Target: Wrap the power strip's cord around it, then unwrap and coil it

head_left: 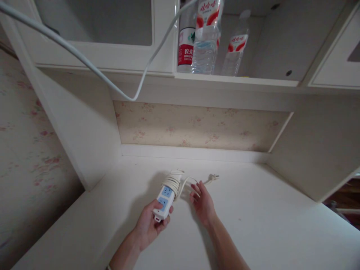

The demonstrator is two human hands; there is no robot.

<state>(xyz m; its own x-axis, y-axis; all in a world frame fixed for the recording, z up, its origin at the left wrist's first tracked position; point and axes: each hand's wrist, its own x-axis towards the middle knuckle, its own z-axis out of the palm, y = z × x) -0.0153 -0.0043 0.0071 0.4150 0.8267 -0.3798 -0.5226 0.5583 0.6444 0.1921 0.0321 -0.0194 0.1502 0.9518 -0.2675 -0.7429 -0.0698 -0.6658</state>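
The left hand (148, 225) holds a white plastic power strip with blue socket faces (165, 198) by its near end, the fingers closed around it and the thumb lying on top. The strip is over the smooth white counter (253, 213), tilted to the right at its far end, where a thin cream-coloured cord (172, 182) is wound around it in several turns. The loose part of this cord leads to a cream-coloured plug (213, 177). The right hand (204, 206) is near this loose part, its fingers open and slightly bent; whether they touch it, I cannot tell.
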